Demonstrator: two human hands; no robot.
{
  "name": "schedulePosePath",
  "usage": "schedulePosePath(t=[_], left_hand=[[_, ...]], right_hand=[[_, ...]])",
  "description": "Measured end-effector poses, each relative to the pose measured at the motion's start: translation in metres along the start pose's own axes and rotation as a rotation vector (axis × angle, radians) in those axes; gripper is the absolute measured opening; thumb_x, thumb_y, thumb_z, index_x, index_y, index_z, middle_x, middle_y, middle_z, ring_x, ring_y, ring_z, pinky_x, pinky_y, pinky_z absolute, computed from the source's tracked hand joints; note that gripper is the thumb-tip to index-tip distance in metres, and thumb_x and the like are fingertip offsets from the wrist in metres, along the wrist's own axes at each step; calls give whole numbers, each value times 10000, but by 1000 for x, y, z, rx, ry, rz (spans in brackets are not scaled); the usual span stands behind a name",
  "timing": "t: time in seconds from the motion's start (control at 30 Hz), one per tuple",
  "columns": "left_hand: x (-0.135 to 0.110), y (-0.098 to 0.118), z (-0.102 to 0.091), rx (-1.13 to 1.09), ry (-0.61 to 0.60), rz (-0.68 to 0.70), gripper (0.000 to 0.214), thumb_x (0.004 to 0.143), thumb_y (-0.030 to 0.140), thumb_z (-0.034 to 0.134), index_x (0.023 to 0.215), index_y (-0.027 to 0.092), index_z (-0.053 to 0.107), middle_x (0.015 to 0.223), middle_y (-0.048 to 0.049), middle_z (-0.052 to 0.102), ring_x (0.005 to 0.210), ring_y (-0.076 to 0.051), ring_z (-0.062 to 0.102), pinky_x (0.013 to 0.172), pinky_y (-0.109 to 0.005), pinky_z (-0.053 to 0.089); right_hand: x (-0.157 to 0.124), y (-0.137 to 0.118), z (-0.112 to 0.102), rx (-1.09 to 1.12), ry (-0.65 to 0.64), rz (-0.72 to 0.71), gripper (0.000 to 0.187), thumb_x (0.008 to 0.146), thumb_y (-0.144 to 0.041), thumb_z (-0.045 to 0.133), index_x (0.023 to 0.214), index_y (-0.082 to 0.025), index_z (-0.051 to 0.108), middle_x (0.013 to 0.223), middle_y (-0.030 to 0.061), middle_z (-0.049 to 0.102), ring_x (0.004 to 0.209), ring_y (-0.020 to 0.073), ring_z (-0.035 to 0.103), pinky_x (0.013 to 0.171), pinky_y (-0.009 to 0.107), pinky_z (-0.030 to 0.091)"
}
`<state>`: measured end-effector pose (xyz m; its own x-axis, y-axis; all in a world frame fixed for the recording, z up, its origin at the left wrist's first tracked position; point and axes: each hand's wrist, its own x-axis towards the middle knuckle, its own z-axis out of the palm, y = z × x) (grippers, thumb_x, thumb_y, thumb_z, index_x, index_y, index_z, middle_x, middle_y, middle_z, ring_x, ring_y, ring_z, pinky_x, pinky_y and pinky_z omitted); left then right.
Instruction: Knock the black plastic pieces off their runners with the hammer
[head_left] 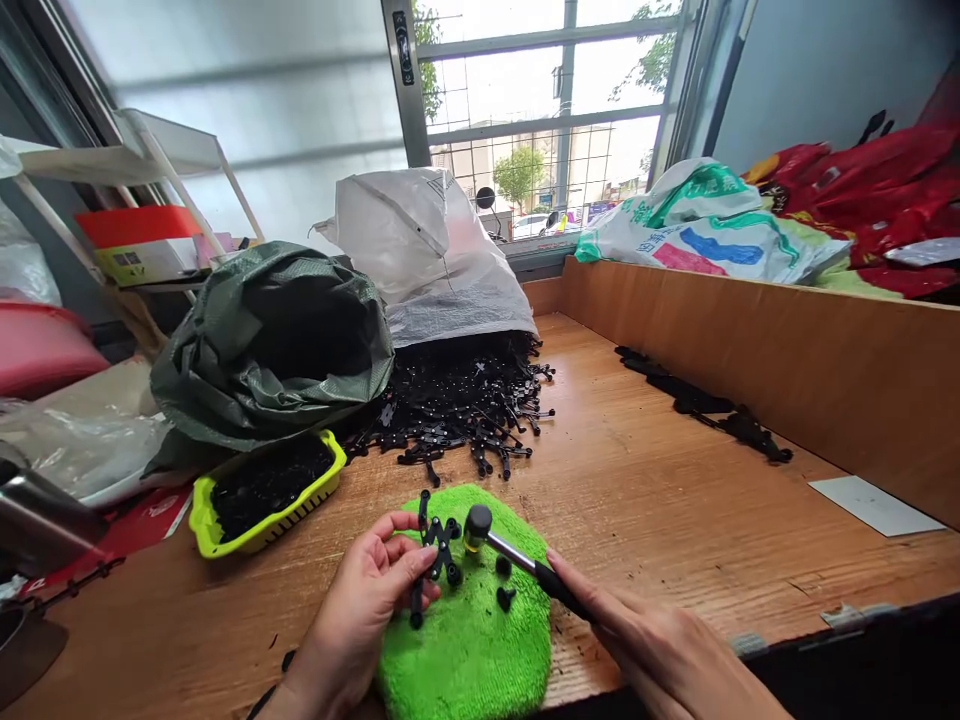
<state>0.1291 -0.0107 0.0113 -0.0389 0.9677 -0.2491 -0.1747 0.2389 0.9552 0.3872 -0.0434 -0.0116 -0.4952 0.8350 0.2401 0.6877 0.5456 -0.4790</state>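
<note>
My left hand (367, 590) pinches a black plastic cross-shaped part (435, 555) and holds it upright on a bright green cloth pad (480, 640). My right hand (660, 650) grips the handle of a small hammer (517, 555), whose black and yellow head sits just right of the part, close to touching it. Two small black pieces (504, 582) lie loose on the pad between the hands.
A heap of black plastic parts (457, 400) spills from a white sack (427, 250) behind the pad. A yellow basket (262, 490) of black parts sits left, under a green sack (270, 340). Wooden wall (750, 350) bounds the right side, with more parts (705, 400) along it.
</note>
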Motion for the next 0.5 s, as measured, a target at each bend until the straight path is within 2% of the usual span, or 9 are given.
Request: schedulePosePath(t=[0.13,0.27,0.37,0.5], left_hand=[[-6,3,-7,66,-16,-51,480,512,382,788,872,124,604,531,43,560,414,-44,463,404,-138,316],[-8,6,-7,87,-50,-110,295,574,330,747,775,135,652,592,16,598,496,-59,498,465,-141,354],[-6,9,-3,138,-74,-54,184,623,298,705,726,149,675,564,25,585,516,-61,477,498,-143,348],[4,12,3,298,-142,38,219,625,343,697,682,132,715,611,-29,641,562,-94,479,529,-175,338]], right_hand=[[3,2,-4,135,84,-7,477,913,-160,302,1380,-260,306,1270,10,492,1103,217,501,885,325,450],[-8,10,-10,159,124,29,447,928,-180,314,1366,-262,339,1308,-12,438,1149,207,446,923,299,411],[-14,13,-13,143,135,44,428,931,-217,333,1356,-262,359,1298,-13,447,1138,205,450,905,276,423],[-18,14,-10,150,133,60,421,925,-231,353,1343,-269,382,1283,-25,464,1124,202,460,888,253,434]])
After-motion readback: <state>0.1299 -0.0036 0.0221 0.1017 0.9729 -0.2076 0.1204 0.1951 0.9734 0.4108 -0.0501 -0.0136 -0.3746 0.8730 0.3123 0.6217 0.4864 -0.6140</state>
